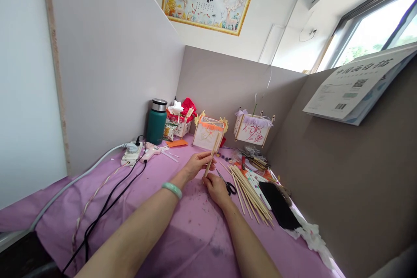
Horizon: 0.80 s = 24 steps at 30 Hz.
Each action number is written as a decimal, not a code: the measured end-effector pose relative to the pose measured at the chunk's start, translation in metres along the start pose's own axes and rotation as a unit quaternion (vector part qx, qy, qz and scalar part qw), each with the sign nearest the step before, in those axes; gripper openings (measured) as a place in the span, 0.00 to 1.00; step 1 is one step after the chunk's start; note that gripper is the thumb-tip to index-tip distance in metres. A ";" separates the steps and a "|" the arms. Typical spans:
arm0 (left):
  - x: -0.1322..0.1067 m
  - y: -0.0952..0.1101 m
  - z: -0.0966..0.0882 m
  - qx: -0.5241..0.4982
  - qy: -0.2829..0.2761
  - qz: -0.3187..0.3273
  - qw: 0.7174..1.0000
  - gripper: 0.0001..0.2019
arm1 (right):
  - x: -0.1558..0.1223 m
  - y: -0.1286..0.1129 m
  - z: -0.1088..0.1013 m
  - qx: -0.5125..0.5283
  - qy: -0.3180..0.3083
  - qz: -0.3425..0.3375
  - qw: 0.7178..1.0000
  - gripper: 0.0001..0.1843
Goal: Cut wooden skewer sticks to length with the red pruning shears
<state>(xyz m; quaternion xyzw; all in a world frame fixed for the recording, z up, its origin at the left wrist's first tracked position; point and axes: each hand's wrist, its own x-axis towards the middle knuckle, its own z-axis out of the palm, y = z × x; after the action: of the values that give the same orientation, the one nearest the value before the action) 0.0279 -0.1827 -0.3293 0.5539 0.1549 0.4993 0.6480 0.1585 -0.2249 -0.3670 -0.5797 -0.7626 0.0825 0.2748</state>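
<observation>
I've got the left hand (196,165) and right hand (216,190) pinching a stick (211,161), fingers (207,178) closed; beyond them, a lantern (209,135) and second lantern (253,131) look done, loose sticks (250,195) remain rightward.

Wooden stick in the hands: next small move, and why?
Probably free the right hand to pick up the scissors: they lie just beside it, and the left hand has a firm-looking hold on the wooden stick.

Pale tan sticks (250,195), a lilac tablecloth (192,230) and a pale green bangle (172,190)
</observation>
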 end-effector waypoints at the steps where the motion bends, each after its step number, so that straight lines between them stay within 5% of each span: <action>1: 0.000 0.001 0.000 -0.003 0.003 0.002 1.000 0.20 | 0.000 0.000 0.000 -0.002 -0.001 0.003 1.000 0.12; 24: 0.000 0.004 0.002 -0.022 -0.026 -0.026 0.999 0.18 | 0.000 0.001 0.000 0.010 0.011 -0.002 1.000 0.15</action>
<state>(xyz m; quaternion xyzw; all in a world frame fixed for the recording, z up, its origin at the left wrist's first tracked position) 0.0278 -0.1840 -0.3250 0.5484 0.1416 0.4709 0.6764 0.1594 -0.2249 -0.3679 -0.5766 -0.7597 0.0828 0.2890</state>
